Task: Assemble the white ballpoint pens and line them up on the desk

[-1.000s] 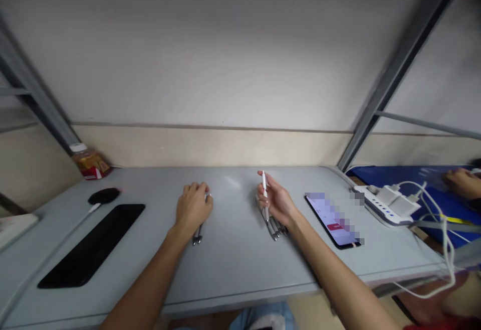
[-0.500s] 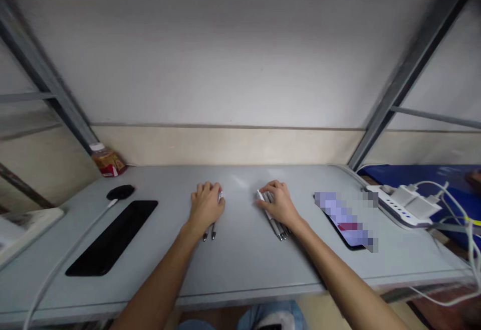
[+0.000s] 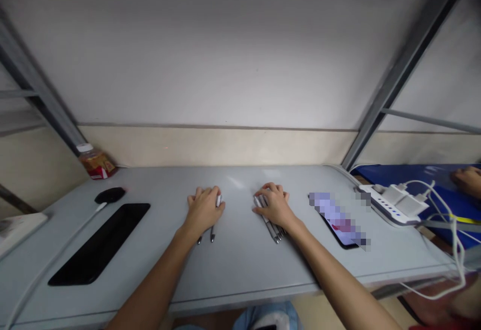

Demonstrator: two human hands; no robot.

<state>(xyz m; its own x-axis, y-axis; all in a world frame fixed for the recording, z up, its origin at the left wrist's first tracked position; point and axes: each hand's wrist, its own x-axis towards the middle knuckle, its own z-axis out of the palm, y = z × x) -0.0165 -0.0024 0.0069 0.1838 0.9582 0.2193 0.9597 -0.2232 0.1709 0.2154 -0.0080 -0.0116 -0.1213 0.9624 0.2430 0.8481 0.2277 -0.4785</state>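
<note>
Pen bundle is lying on the grey table, and we are covering its upper half with our right hand. The hand is resting palm down, with its fingers together and only slightly bent. The pen tips are sticking out below the heel of the hand, toward us, and the white upper ends are showing just left of the fingertips. We cannot tell whether the fingers are gripping the bundle or only pressing on it.

Pen pair is lying under our left hand, apart from the bundle. This hand is also resting palm down, fingers loosely curled. Two dark tips are projecting beside the wrist, and one white end is showing at the thumb side. We cannot tell whether this hand is gripping the pair.

Right of the right hand, a phone is lying face up with its screen lit and blurred. Further right, a white power strip is carrying white chargers, and their cables are trailing over the table edge. Beyond it, another person's hand is resting on a blue surface.

Left of the left hand, a flat black tray is lying on the table. Beyond the tray, a small black object with a white cable is sitting, and a white-capped bottle is standing against the wall.
</note>
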